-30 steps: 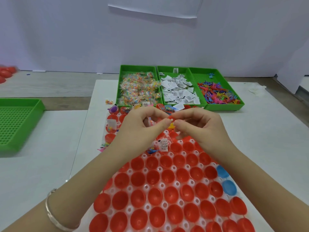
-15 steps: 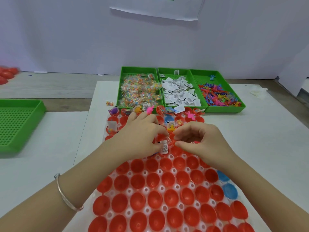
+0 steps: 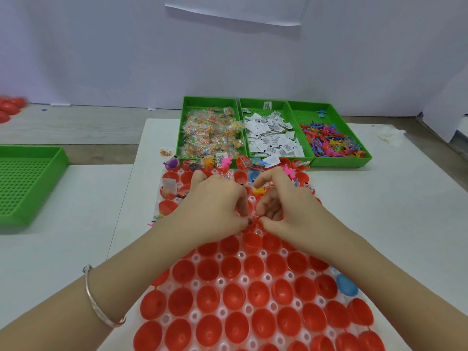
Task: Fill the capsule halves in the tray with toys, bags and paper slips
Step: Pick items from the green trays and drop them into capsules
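Note:
A clear tray (image 3: 195, 283) holds rows of red capsule halves (image 3: 233, 295) and a few blue ones (image 3: 347, 285). The far rows (image 3: 210, 163) hold toys, bags and slips. My left hand (image 3: 215, 206) and my right hand (image 3: 283, 206) are curled, fingertips meeting over one red half mid-tray. Together they pinch a small item there; what it is stays hidden. Behind the tray, three green bins hold bead bags (image 3: 212, 133), paper slips (image 3: 271, 138) and coloured toys (image 3: 331, 140).
An empty green perforated tray (image 3: 25, 183) sits on the table at the left. Loose red capsule halves (image 3: 10, 107) lie far left. A stray bead bag (image 3: 166, 152) and a crumpled tissue (image 3: 391, 134) lie on the white table.
Both hands came down from above the far rows to the tray's middle, closer to me. The paper slip seen under my left hand is now out of sight.

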